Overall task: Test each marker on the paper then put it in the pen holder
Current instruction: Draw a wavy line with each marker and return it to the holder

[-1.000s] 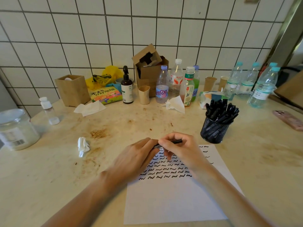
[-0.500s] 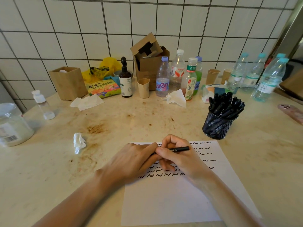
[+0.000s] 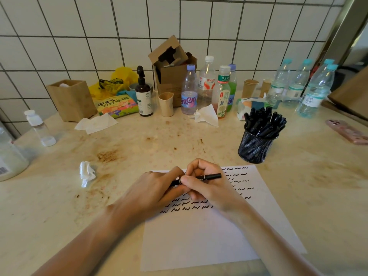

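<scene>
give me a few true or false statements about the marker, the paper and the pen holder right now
1. Both hands hold the black marker above the paper. True: the left hand grips one end and the right hand the barrel.
2. The pen holder is empty. False: the black mesh cup is packed with black markers.
3. The paper carries rows of black squiggles. True.
4. The pen holder stands on the paper. False: it stands on the counter, beyond the paper's far right corner.
5. The marker stands upright. False: it lies roughly level between the hands.
</scene>
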